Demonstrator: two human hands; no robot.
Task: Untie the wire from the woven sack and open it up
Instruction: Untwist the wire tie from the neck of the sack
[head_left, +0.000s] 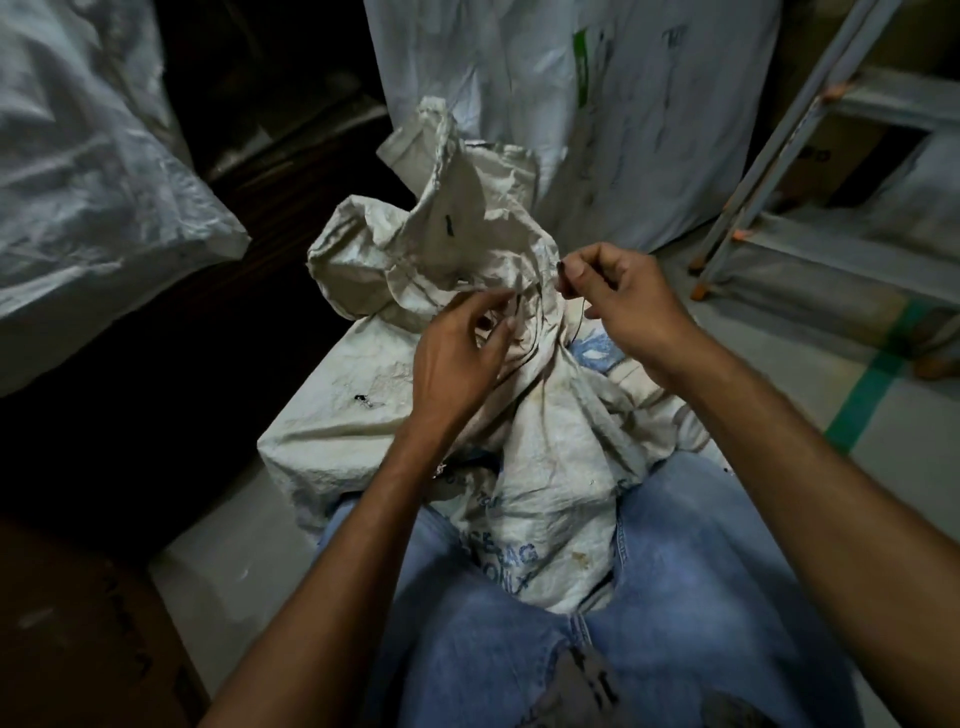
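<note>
A dirty white woven sack (550, 457) with blue print stands between my knees, its bunched neck (457, 244) rising ahead of my hands. A thin dark wire (581, 314) runs around the neck and hangs down on the right side. My right hand (618, 301) pinches the wire's end between thumb and forefinger, just right of the neck. My left hand (462, 348) reaches to the neck from the left, its fingertips pinching at the wire strands against the cloth.
Large pale sacks (597, 104) lean behind, and another sack (88, 171) lies at the left. A metal stepladder (779, 150) stands at the right on a light floor with a green stripe (872, 374). A brown cardboard box (78, 634) sits at the bottom left.
</note>
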